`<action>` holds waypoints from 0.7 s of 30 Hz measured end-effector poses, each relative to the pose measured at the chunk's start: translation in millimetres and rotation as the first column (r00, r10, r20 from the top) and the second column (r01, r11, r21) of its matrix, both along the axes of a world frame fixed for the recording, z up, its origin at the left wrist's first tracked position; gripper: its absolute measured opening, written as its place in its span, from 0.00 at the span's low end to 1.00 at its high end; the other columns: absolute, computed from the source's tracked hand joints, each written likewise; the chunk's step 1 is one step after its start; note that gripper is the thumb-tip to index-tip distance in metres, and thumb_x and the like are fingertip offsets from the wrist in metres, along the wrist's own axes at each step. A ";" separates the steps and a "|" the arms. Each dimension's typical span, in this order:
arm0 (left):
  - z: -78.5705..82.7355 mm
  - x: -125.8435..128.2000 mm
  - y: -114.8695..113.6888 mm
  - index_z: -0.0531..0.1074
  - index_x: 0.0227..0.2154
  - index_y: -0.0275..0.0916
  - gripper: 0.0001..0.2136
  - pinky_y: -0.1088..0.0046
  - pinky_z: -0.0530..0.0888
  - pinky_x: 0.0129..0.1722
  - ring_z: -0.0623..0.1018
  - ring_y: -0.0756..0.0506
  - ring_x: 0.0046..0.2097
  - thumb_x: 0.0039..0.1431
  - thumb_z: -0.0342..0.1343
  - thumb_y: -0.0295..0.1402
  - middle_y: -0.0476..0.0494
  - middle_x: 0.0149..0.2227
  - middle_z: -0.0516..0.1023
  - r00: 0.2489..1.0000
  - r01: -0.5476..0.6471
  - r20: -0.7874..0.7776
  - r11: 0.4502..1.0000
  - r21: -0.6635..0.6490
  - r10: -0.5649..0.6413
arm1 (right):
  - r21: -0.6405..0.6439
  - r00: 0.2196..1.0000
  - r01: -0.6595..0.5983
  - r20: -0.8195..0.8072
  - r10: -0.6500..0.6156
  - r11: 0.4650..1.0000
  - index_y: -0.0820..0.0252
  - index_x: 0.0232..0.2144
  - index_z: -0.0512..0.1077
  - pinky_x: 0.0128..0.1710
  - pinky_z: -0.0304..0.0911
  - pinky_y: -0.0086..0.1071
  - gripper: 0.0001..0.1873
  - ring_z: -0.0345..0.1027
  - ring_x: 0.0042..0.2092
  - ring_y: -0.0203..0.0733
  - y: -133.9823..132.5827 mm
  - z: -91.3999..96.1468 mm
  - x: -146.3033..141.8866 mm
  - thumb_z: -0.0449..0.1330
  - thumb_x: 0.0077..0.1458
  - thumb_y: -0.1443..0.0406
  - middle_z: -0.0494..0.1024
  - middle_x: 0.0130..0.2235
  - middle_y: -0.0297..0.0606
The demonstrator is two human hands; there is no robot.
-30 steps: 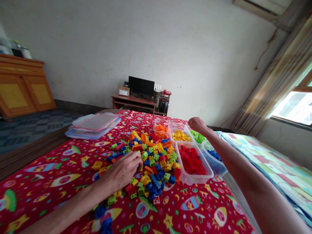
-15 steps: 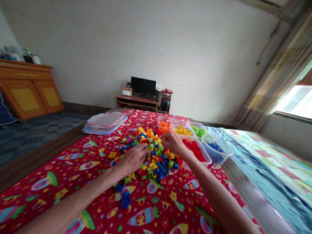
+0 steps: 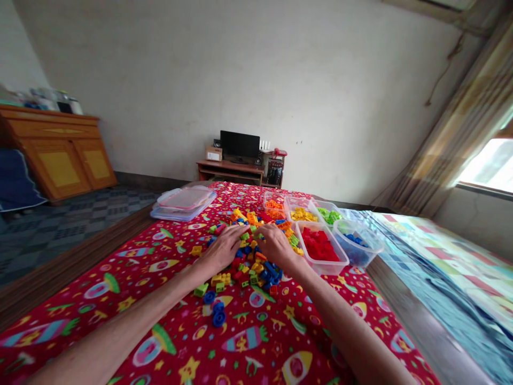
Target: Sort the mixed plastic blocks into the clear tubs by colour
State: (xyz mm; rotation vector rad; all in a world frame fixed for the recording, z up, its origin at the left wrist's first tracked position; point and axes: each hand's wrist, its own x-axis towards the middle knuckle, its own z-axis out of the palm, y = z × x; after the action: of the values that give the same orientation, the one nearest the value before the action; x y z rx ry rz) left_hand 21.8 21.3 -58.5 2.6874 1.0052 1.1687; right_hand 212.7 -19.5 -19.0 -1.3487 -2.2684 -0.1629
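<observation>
A loose heap of plastic building bricks in blue, green, yellow, red and orange lies on the red patterned cloth. My left hand rests over its left side, fingers stretched toward the right and thumb apart, with no brick visibly held. Close beside it, my right hand is on the heap with its fingers bent inward; the fingertips are partly hidden and I cannot make out what they hold. Blue wheel pieces lie in front of the heap.
Right of the heap stand clear tubs: one of red bricks, one of yellow, one of green, one of orange and a round one of blue. Stacked lids lie at the back left. A bed adjoins on the right.
My right hand has moved left and down over the heap, close to my left hand. My left hand's fingers have straightened. Some bricks have shifted, and the view has turned slightly left.
</observation>
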 end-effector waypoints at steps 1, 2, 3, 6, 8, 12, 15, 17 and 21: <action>-2.5 0.8 1.3 0.68 0.51 0.39 0.17 0.58 0.66 0.57 0.68 0.43 0.57 0.61 0.43 0.27 0.40 0.53 0.72 0.999 0.036 -0.018 0.999 -0.011 -0.036 | 0.014 0.999 0.012 -0.031 -0.012 1.000 0.60 0.39 0.72 0.43 0.60 0.31 0.11 0.69 0.40 0.41 -1.2 0.8 1.9 0.52 0.55 0.71 0.77 0.37 0.41; -4.5 1.6 2.2 0.69 0.50 0.39 0.16 0.58 0.67 0.56 0.70 0.43 0.55 0.62 0.43 0.29 0.40 0.51 0.74 0.998 0.065 -0.024 0.998 -0.015 -0.066 | 0.025 0.998 0.030 -0.065 -0.029 0.999 0.60 0.41 0.70 0.43 0.60 0.31 0.13 0.69 0.40 0.41 -2.1 0.8 3.7 0.52 0.54 0.71 0.77 0.38 0.41; -5.7 2.1 2.7 0.71 0.48 0.39 0.15 0.59 0.68 0.55 0.71 0.43 0.53 0.62 0.44 0.30 0.40 0.49 0.75 0.996 0.084 -0.024 0.996 -0.014 -0.084 | 0.027 0.994 0.045 -0.097 -0.042 0.999 0.60 0.43 0.69 0.43 0.60 0.31 0.15 0.69 0.41 0.41 -2.6 0.1 5.1 0.53 0.53 0.71 0.77 0.39 0.41; -3.7 2.0 1.4 0.73 0.44 0.38 0.12 0.61 0.72 0.50 0.74 0.42 0.48 0.60 0.49 0.31 0.40 0.43 0.77 0.998 0.064 -0.007 0.998 -0.018 -0.064 | -0.018 0.986 0.050 -0.159 -0.053 0.999 0.60 0.46 0.66 0.43 0.61 0.32 0.20 0.69 0.43 0.42 -2.9 -4.7 7.6 0.55 0.49 0.72 0.77 0.41 0.41; 1.6 1.3 -1.2 0.72 0.44 0.38 0.12 0.61 0.73 0.48 0.75 0.42 0.47 0.58 0.51 0.30 0.40 0.43 0.76 1.000 0.009 0.018 0.999 -0.044 -0.008 | -0.058 0.984 0.030 -0.173 -0.039 0.998 0.60 0.46 0.66 0.42 0.61 0.32 0.21 0.69 0.42 0.42 -2.9 -7.5 8.2 0.56 0.47 0.71 0.77 0.40 0.41; 13.1 2.4 -7.3 0.72 0.42 0.39 0.11 0.60 0.73 0.48 0.76 0.41 0.46 0.57 0.52 0.32 0.41 0.42 0.78 0.991 -0.049 0.121 0.991 -0.125 0.064 | -0.067 0.977 -0.012 -0.213 -0.003 0.998 0.59 0.47 0.66 0.42 0.61 0.32 0.21 0.69 0.41 0.41 -4.3 -7.5 7.3 0.56 0.48 0.71 0.76 0.40 0.40; 18.9 7.4 -12.7 0.68 0.44 0.38 0.14 0.62 0.75 0.44 0.78 0.42 0.41 0.57 0.54 0.39 0.42 0.38 0.79 0.974 -0.008 0.219 0.971 -0.240 0.063 | -0.055 0.971 -0.077 -0.232 0.063 0.995 0.61 0.50 0.64 0.42 0.61 0.32 0.22 0.69 0.41 0.41 -6.3 -4.8 4.5 0.56 0.50 0.70 0.76 0.41 0.41; 21.3 12.0 -17.3 0.65 0.47 0.38 0.18 0.64 0.75 0.39 0.79 0.42 0.38 0.57 0.54 0.42 0.43 0.35 0.80 0.961 0.046 0.274 0.944 -0.326 0.048 | -0.043 0.966 -0.143 -0.222 0.130 0.989 0.61 0.51 0.63 0.42 0.61 0.32 0.22 0.70 0.43 0.42 -7.7 -3.7 2.1 0.56 0.52 0.69 0.76 0.43 0.43; 24.8 18.4 -24.5 0.62 0.50 0.37 0.23 0.68 0.75 0.35 0.79 0.44 0.34 0.57 0.54 0.46 0.46 0.31 0.79 0.949 0.120 0.316 0.915 -0.385 0.008 | -0.023 0.958 -0.223 -0.189 0.215 0.975 0.60 0.49 0.66 0.40 0.60 0.30 0.17 0.70 0.42 0.41 -9.9 -3.4 -1.2 0.53 0.55 0.69 0.77 0.42 0.42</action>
State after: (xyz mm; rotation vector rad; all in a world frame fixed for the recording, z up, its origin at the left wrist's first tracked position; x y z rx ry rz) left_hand 40.2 -3.1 -33.7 2.1219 0.9795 1.1753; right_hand 211.5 -29.4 -22.4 -1.0738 -2.2526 0.0851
